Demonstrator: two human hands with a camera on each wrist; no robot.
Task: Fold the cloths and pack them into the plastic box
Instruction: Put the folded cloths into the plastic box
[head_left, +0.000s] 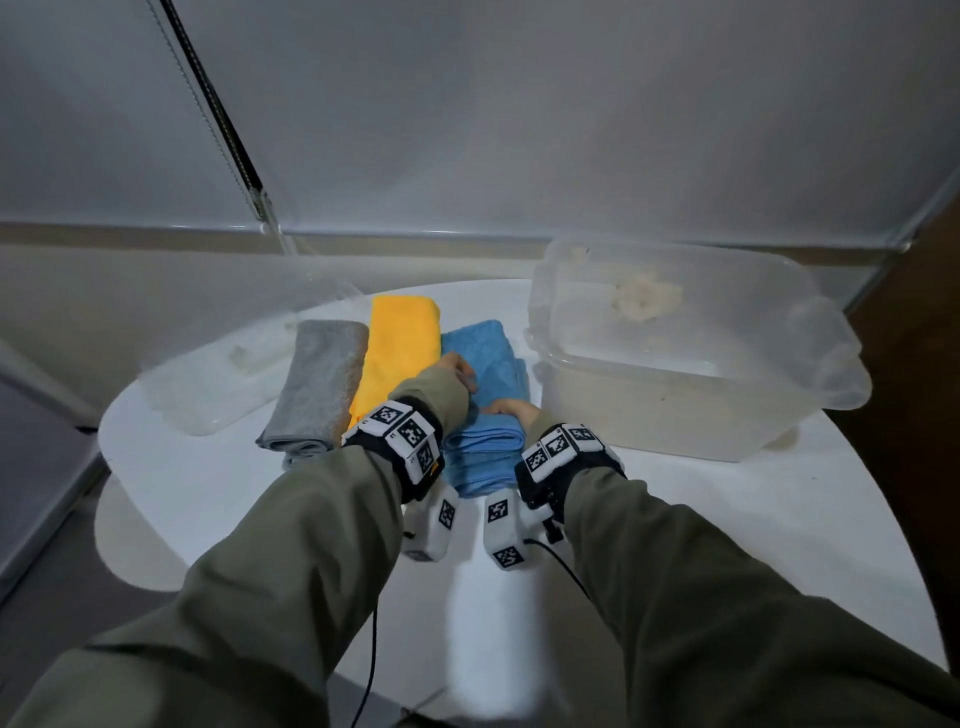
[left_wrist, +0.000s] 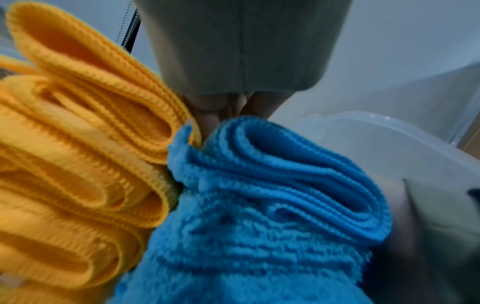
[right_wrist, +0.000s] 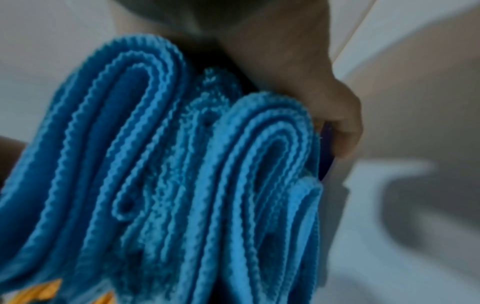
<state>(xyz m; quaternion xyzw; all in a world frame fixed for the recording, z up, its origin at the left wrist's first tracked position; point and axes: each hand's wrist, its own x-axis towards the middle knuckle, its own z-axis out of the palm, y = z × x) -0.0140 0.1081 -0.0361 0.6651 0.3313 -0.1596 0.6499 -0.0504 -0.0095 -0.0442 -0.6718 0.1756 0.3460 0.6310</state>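
On the white round table (head_left: 218, 499), left of the grip, a clear lid (head_left: 208, 384) lies flat. Next comes a folded grey cloth (head_left: 317, 384), then a folded yellow cloth (head_left: 400, 348) touching the blue one. The left hand (head_left: 460, 371) rests on the folded blue cloth (head_left: 483, 447) at its yellow-side edge; whether its fingers clench cannot be told. The right hand (head_left: 511, 410) grasps the blue cloth's other edge, thumb curled against the fold. Right of the grip stands the open plastic box (head_left: 675, 410), just beside the blue cloth.

The wrist views show what the head view blurs: ribbed hems and stacked, looped layers of plush pile, yellow pressed against blue.
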